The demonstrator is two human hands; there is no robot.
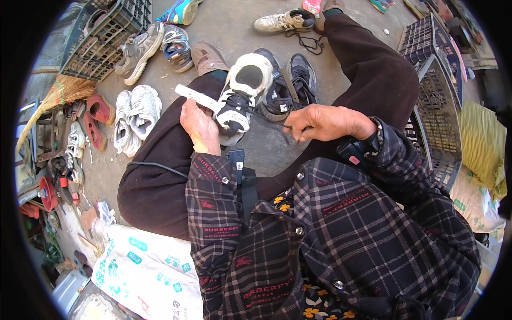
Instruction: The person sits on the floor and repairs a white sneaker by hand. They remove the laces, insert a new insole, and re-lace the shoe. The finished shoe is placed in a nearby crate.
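Holding a white-and-black lace-up sneaker [243, 95] near its toe, the left grip [201, 128] looks closed on the shoe's left flank; a flat, smooth white strip [196, 97] juts out just above the knuckles. The sneaker is immediately right of this grip, its toe pointing toward the wearer. It should handle as light: the rounded collar [265, 74] is probably soft and yielding, the toe and sole stiffer, so the toe end seems the surest place to take hold, while the black laces [234, 101] would likely shift. Farther right, the right grip [322, 122] has bent fingers; a thin dark strand [271, 120] seems to lead toward them, but I cannot tell whether they pinch it. Between both grips, beyond them, stand dark, low-cut shoes [302, 74] on the rough grey floor [229, 32]. Left of the left grip lie chunky white sneakers [144, 109] and a bristly straw broom [66, 92].
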